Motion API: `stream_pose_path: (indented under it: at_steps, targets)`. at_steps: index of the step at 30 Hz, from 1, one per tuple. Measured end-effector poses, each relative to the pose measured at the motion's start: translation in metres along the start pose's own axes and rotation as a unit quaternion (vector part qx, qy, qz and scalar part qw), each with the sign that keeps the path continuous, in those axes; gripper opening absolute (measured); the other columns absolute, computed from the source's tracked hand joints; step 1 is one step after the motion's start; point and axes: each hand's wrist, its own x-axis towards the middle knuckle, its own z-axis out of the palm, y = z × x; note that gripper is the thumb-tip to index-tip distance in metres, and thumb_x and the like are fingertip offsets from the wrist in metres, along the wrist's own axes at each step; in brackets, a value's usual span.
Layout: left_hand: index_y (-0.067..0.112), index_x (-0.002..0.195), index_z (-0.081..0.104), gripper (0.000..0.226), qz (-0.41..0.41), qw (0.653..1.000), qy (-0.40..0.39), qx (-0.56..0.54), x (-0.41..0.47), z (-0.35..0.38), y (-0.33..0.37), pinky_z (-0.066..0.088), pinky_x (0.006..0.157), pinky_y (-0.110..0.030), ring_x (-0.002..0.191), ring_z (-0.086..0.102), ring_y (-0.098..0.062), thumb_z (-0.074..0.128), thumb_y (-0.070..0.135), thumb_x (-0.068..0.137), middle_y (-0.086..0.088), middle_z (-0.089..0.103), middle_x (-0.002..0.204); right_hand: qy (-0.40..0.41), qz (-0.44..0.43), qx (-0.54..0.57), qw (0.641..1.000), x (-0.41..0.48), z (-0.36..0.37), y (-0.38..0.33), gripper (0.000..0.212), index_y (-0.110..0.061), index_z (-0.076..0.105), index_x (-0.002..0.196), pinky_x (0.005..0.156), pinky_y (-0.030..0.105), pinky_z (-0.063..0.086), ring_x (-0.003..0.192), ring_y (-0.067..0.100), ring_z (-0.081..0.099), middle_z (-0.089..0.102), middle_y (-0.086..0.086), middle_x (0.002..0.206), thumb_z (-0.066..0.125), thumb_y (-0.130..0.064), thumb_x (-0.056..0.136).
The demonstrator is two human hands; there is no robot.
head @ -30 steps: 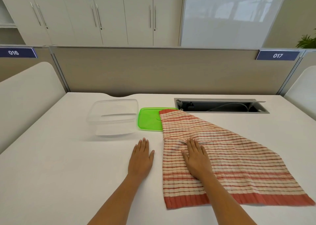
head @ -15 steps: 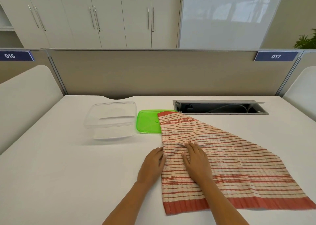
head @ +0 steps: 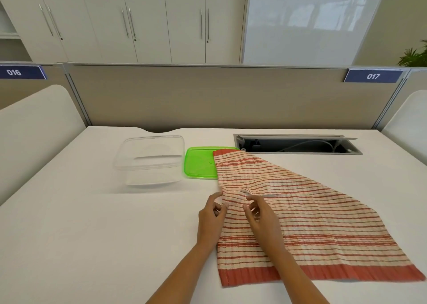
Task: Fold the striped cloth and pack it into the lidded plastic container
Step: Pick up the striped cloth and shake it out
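Desk (head: 80, 222): cloth (head: 312, 222) under hands.

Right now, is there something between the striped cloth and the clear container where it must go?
Nothing visible blocks it. The container stands open, left of the striped cloth. The green lid lies between them, flat, its right part under the cloth's far corner.

Both bare forearms reach forward; the left hand (head: 211, 219) and right hand (head: 262, 218) sit close together, fingers curled inward.
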Motion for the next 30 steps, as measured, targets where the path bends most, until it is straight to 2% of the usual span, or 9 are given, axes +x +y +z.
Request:
stream_pose_path:
  at_steps: [4, 7, 11, 15, 18, 20, 23, 25, 30]
  targets:
    - [0.038, 0.121, 0.050, 0.032, 0.005, 0.999, -0.010, -0.050, -0.005, 0.004, 0.012, 0.051, 0.067, -0.009, 0.083, 0.066, -0.009, 0.054, 0.025, 0.093, 0.006, 0.069, 0.087, -0.033, 0.047, 0.112, 0.992, -0.014, -0.007, -0.025, 0.049, -0.041, 0.039, 0.121, 0.062, 0.006, 0.048, 0.085, -0.007, 0.059, 0.058, -0.022, 0.095, 0.056, -0.061, 0.079]
    - [0.028, 0.111, 0.065, 0.027, 0.009, 0.996, -0.035, -0.083, -0.002, 0.004, 0.023, 0.049, 0.081, -0.007, 0.103, 0.063, -0.010, 0.048, 0.015, 0.095, 0.005, 0.068, 0.112, -0.067, 0.065, 0.176, 0.980, -0.018, -0.011, -0.036, 0.059, -0.032, 0.037, 0.130, 0.069, 0.003, 0.047, 0.095, -0.005, 0.056, 0.054, -0.014, 0.113, 0.065, -0.048, 0.080]
    - [0.018, 0.111, 0.069, 0.031, -0.031, 0.985, -0.085, -0.146, 0.006, 0.000, 0.038, 0.053, 0.095, -0.033, 0.107, 0.064, -0.018, 0.047, 0.004, 0.094, -0.005, 0.067, 0.119, -0.101, 0.055, 0.143, 0.983, -0.016, -0.020, -0.046, 0.071, -0.022, 0.032, 0.140, 0.097, 0.017, 0.042, 0.116, 0.004, 0.046, 0.041, -0.011, 0.129, 0.069, -0.031, 0.080]
    - [0.019, 0.119, 0.064, 0.040, 0.000, 0.981, -0.139, -0.132, 0.010, -0.006, 0.049, 0.050, 0.092, -0.019, 0.104, 0.064, -0.010, 0.050, -0.003, 0.089, 0.000, 0.067, 0.116, -0.054, 0.054, 0.112, 0.991, -0.009, -0.031, -0.055, 0.066, -0.022, 0.035, 0.139, 0.103, 0.025, 0.041, 0.122, 0.011, 0.046, 0.047, -0.002, 0.136, 0.062, -0.011, 0.080]
    - [0.020, 0.117, 0.066, 0.042, 0.049, 0.985, -0.139, -0.091, 0.009, -0.007, 0.060, 0.051, 0.091, -0.018, 0.096, 0.066, -0.008, 0.063, 0.000, 0.081, 0.001, 0.071, 0.104, -0.050, 0.062, 0.109, 0.991, -0.001, -0.035, -0.064, 0.072, -0.021, 0.034, 0.139, 0.091, 0.015, 0.043, 0.123, 0.013, 0.048, 0.046, -0.002, 0.135, 0.066, -0.015, 0.075]
    - [0.017, 0.110, 0.070, 0.037, 0.072, 0.986, -0.118, -0.090, 0.008, -0.008, 0.069, 0.053, 0.089, -0.021, 0.086, 0.068, -0.004, 0.070, 0.002, 0.076, -0.002, 0.074, 0.095, -0.052, 0.062, 0.076, 0.994, 0.001, -0.037, -0.070, 0.083, -0.019, 0.027, 0.144, 0.091, 0.018, 0.043, 0.126, 0.013, 0.044, 0.042, -0.002, 0.137, 0.070, -0.021, 0.073]
    - [0.016, 0.100, 0.075, 0.028, 0.139, 0.982, -0.112, -0.063, 0.007, -0.009, 0.080, 0.051, 0.083, -0.010, 0.081, 0.067, 0.008, 0.072, 0.005, 0.075, -0.001, 0.076, 0.096, -0.007, 0.077, 0.018, 0.997, 0.003, -0.046, -0.078, 0.070, -0.025, 0.028, 0.143, 0.087, 0.030, 0.050, 0.118, 0.018, 0.053, 0.049, 0.000, 0.136, 0.061, -0.015, 0.082]
    - [0.017, 0.097, 0.075, 0.023, 0.195, 0.974, -0.114, -0.030, 0.007, -0.012, 0.087, 0.048, 0.080, -0.005, 0.082, 0.065, 0.012, 0.071, 0.008, 0.076, 0.009, 0.074, 0.092, 0.023, 0.084, 0.011, 0.996, 0.005, -0.057, -0.083, 0.056, -0.028, 0.035, 0.138, 0.082, 0.034, 0.052, 0.104, 0.020, 0.061, 0.062, 0.002, 0.123, 0.053, -0.009, 0.088]
    - [0.023, 0.095, 0.073, 0.016, 0.277, 0.958, -0.049, 0.058, 0.015, -0.021, 0.093, 0.038, 0.080, -0.008, 0.090, 0.052, -0.003, 0.068, 0.018, 0.081, 0.007, 0.059, 0.091, 0.079, 0.028, 0.037, 0.996, 0.012, -0.100, -0.103, 0.041, -0.022, 0.057, 0.120, 0.082, 0.034, 0.053, 0.095, 0.018, 0.064, 0.071, 0.001, 0.104, 0.053, 0.000, 0.086]
